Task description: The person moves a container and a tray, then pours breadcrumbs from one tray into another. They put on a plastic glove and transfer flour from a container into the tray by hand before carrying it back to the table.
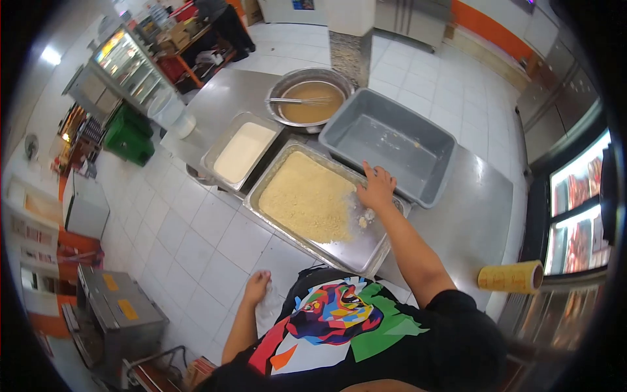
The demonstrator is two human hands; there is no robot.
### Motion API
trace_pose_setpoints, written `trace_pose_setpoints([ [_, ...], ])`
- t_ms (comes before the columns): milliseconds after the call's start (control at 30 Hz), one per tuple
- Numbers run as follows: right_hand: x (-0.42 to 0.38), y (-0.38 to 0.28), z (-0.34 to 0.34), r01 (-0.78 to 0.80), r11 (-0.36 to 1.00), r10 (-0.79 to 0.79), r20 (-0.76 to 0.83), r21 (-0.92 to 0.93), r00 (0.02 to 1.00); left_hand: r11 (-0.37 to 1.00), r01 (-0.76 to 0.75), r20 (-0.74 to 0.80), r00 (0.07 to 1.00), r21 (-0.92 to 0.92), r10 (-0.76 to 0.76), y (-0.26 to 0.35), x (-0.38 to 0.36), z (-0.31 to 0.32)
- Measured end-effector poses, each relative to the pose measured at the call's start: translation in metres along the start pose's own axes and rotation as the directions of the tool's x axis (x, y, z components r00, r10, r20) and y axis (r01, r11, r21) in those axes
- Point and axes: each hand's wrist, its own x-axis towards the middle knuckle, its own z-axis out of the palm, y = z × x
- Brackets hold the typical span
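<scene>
Grey tub (398,147): lies just beyond right hand (377,188), the nearer, loosely open at its rim; long axis slants far-left to near-right, alongside crumb tray (347,255); left hand (258,286) low, grip unclear

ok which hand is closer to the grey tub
Right. The right hand is at the near long side of the grey tub; the left hand hangs low by the person's side, off the table's near edge.
</scene>
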Motion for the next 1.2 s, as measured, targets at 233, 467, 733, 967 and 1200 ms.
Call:
trace_pose_setpoints([
  [233, -0.116, 0.028, -0.007, 0.036, 0.966, 0.009, -0.169, 0.257, 0.986, 0.995, -0.103, -0.111, 0.988, 0.014, 0.103, 0.027, 0.039, -0.043],
  [467, -0.244, 0.03, 0.033, -0.552, 0.668, 0.582, 0.112, 0.499, 0.805, 0.997, 0.047, -0.352, 0.934, -0.058, -0.064, 0.045, 0.12, -0.102],
  [733, -0.246, 0.005, 0.044, -0.786, 0.525, 0.81, 0.09, 0.326, 0.579, 0.771, 0.071, 0.026, 0.997, -0.633, -0.071, 0.102, 0.28, -0.132],
  [967, -0.27, 0.01, 0.034, -0.865, 0.483, 0.874, -0.133, 0.138, 0.467, 0.926, -0.106, -0.23, 0.973, -0.362, 0.022, 0.072, 0.317, -0.117],
  [1200, -0.201, -0.064, 0.032, -0.615, 0.752, 0.658, -0.294, 0.235, 0.693, 0.985, -0.103, 0.082, 0.992, 0.135, 0.092, 0.057, 0.291, -0.115],
])
